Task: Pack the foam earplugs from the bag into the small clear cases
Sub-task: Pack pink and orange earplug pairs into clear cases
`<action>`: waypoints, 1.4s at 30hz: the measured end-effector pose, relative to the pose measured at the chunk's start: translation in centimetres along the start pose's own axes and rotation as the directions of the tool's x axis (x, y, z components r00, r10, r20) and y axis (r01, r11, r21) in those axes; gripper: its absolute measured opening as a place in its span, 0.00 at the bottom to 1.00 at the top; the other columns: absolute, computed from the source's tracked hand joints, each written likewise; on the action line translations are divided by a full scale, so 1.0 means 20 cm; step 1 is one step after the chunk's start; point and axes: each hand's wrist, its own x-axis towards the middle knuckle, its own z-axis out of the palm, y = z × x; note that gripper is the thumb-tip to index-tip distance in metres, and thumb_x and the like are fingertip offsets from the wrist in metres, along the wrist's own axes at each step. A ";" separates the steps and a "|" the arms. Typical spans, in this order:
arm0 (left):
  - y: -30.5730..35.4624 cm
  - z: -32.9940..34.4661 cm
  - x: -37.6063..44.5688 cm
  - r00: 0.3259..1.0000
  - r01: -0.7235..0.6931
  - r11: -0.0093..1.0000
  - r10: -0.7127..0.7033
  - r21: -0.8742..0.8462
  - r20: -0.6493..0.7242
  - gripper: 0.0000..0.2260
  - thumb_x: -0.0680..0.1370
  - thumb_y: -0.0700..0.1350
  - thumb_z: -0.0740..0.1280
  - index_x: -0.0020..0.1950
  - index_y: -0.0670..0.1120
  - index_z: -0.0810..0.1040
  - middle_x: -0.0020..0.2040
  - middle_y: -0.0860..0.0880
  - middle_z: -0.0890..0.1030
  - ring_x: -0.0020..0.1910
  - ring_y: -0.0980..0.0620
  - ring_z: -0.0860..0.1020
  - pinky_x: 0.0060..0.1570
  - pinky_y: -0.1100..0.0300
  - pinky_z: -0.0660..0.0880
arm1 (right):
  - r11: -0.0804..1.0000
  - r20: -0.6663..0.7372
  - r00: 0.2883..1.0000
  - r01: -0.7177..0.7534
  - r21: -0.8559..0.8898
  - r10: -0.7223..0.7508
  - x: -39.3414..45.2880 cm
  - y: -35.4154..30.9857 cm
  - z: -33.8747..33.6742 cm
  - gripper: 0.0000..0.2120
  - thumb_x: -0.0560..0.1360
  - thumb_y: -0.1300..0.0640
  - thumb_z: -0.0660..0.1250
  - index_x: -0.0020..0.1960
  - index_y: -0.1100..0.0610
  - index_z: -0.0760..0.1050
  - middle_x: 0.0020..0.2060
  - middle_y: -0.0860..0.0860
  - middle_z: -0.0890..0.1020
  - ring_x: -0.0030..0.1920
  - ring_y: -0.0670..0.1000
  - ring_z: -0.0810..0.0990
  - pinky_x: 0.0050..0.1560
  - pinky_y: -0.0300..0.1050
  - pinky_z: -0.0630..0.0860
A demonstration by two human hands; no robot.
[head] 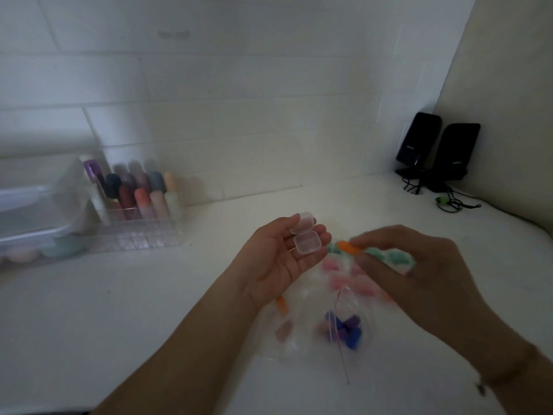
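Counter (119,310) space near its middle carries one clear bag (323,322) of foam earplugs: pink, green and blue ones, too blurred to count. One orange earplug (348,246) is pinched in the right hand (419,274). One small clear case (305,236), lid open, rests on the loosely curled fingers of the left hand (278,262). One more orange plug (282,304) lies below that wrist. Two black speakers (437,148) stand in the far right corner; one organizer of bottles (140,202) sits by the far left edge.

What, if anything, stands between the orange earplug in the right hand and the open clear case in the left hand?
Nothing visible. The orange earplug, pinched in the right hand, is beside the open clear case held in the left hand, with only open air between.
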 end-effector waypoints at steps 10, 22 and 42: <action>0.00 -0.01 -0.02 0.995 -0.011 0.999 0.006 0.049 0.100 0.20 0.76 0.43 0.63 0.64 0.33 0.73 0.47 0.36 0.80 0.47 0.43 0.79 0.50 0.49 0.80 | 0.948 -0.030 0.998 0.050 -0.313 -0.063 0.13 0.03 0.29 0.06 0.68 0.51 0.74 0.45 0.45 0.82 0.37 0.41 0.82 0.42 0.46 0.77 0.43 0.44 0.72; 0.00 -0.02 0.00 0.998 0.044 0.999 -0.045 0.030 0.036 0.21 0.73 0.43 0.65 0.63 0.33 0.75 0.57 0.34 0.79 0.52 0.41 0.80 0.54 0.47 0.78 | 0.974 -0.074 0.991 0.097 -0.206 -0.115 0.12 0.05 0.19 0.04 0.69 0.55 0.71 0.45 0.50 0.82 0.44 0.42 0.82 0.49 0.44 0.77 0.57 0.36 0.69; 0.04 -0.09 0.05 0.992 -0.061 0.998 0.059 -0.013 -0.114 0.12 0.80 0.31 0.57 0.62 0.35 0.74 0.56 0.38 0.80 0.51 0.44 0.80 0.43 0.50 0.81 | 0.819 0.520 0.847 0.372 -0.437 -0.108 -0.16 0.06 0.20 0.17 0.76 0.43 0.53 0.57 0.34 0.76 0.78 0.47 0.49 0.77 0.58 0.50 0.69 0.58 0.62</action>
